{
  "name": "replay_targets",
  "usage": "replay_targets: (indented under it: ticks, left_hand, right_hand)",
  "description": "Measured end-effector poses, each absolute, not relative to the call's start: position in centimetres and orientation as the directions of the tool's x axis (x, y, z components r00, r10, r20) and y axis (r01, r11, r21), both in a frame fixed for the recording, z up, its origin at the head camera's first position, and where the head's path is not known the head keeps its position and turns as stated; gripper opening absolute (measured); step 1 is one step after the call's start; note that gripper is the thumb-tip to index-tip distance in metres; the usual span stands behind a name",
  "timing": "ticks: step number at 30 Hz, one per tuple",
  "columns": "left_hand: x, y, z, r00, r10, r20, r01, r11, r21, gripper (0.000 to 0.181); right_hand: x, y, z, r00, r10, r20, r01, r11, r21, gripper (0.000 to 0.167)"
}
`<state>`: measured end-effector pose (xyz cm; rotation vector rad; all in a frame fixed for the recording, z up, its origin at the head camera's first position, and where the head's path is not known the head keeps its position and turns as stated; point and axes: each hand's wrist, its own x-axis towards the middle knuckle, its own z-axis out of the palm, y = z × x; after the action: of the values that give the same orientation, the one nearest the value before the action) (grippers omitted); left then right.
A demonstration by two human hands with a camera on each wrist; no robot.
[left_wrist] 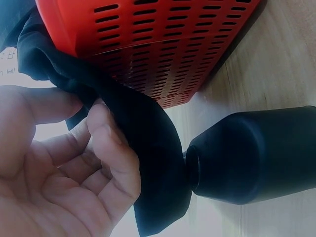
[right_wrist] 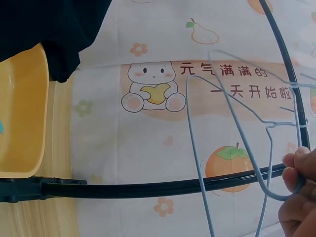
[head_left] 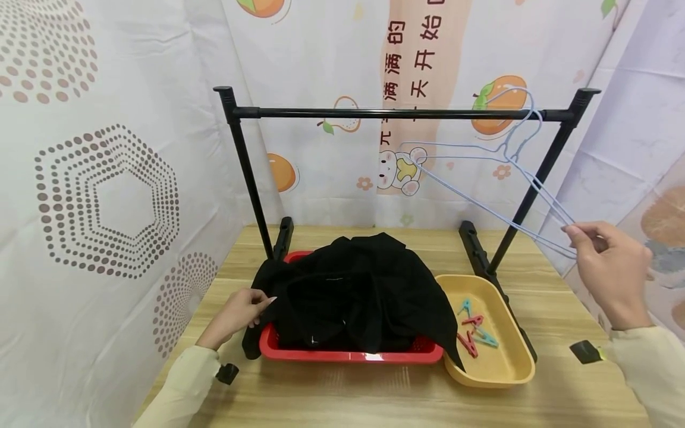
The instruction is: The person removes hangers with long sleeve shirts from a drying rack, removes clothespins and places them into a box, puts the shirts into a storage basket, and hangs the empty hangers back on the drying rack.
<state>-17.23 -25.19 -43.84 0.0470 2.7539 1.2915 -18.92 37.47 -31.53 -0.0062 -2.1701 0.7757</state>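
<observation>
My left hand (head_left: 239, 315) pinches the left edge of a black garment (head_left: 342, 291) between thumb and fingers. The garment lies bunched in a red basket (head_left: 348, 356) and hangs over its sides. In the left wrist view a strip of black cloth (left_wrist: 153, 148) falls past the left hand (left_wrist: 64, 163), beside the basket's slotted wall (left_wrist: 163, 49). My right hand (head_left: 615, 267), raised at the right, pinches light blue wire hangers (head_left: 465, 193) by one end. Two hangers overlap, their hooks up near the rack's bar (head_left: 364, 113); whether either hook rests on it I cannot tell.
A black rack, with its left post (head_left: 248, 172) and right post (head_left: 540, 178), stands behind the basket on the wooden table (head_left: 374, 398). A yellow tray (head_left: 514, 365) sits at right, holding several red and teal clothespins (head_left: 471, 345). Printed curtains (head_left: 321, 53) hang behind.
</observation>
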Motion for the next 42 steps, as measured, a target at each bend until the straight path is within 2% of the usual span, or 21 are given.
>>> replay_targets:
  ticks: [13,22,31,35,42]
  left_hand:
    - [-17.2,-25.2,-43.8,-0.993,0.075,-0.086,-0.019,0.637,0.77,0.028]
    - [-17.2,-25.2,-44.0,-0.993,0.077,-0.094,-0.024,0.637,0.771,0.028]
    - [-17.2,-25.1,-43.9,-0.993,0.081,-0.092,-0.02,0.631,0.776,0.029]
    - [-17.2,-25.2,-43.8,-0.993,0.08,-0.088,-0.018,0.632,0.775,0.029]
    - [-17.2,-25.4,-43.9,-0.993,0.087,-0.08,-0.007,0.632,0.775,0.03]
  right_hand:
    - [-18.8,37.4,-32.2,-0.766,0.221,0.603,-0.215,0.797,-0.565,0.021]
    - [-19.1,37.6,-32.8,-0.764,0.19,0.617,-0.224,0.819,-0.528,0.021]
    - [-19.0,37.8,-33.1,-0.768,0.227,0.598,-0.219,0.785,-0.58,0.026]
    - [-18.9,37.5,-33.3,-0.741,0.246,0.625,-0.241,0.771,-0.59,0.024]
    - [-18.9,36.3,-33.7,-0.617,0.128,0.777,-0.378,0.817,-0.435,0.012]
